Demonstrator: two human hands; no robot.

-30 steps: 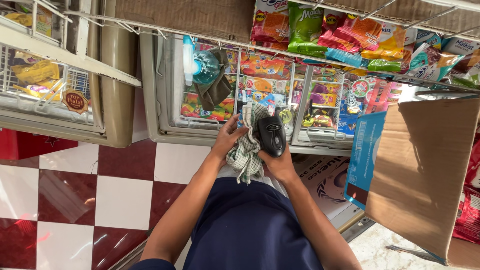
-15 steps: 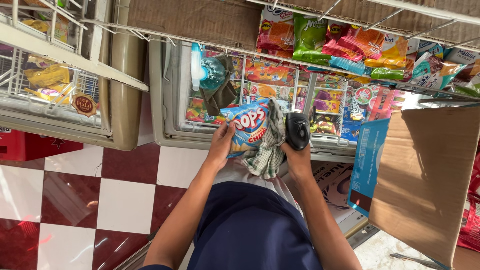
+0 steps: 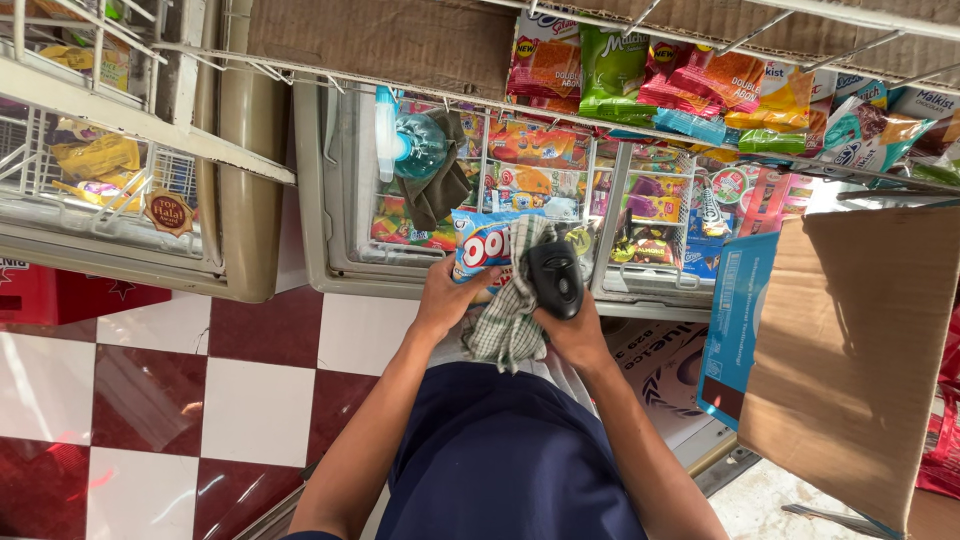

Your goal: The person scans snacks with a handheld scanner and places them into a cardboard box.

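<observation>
Navy cloth of the person's top fills the near foreground, both forearms reaching forward. Compared with a second ago, a blue-and-white glossy snack packet (image 3: 482, 243) has come up into the left hand (image 3: 447, 298), whose fingers are curled round its lower edge together with a green-and-white checked rag (image 3: 510, 315). That puts the packet right beside the black handheld scanner (image 3: 555, 277), which the right hand (image 3: 575, 335) wraps in a closed grip. Beyond them sits the glass-topped chest freezer (image 3: 330, 255), packed with bright wrappers.
</observation>
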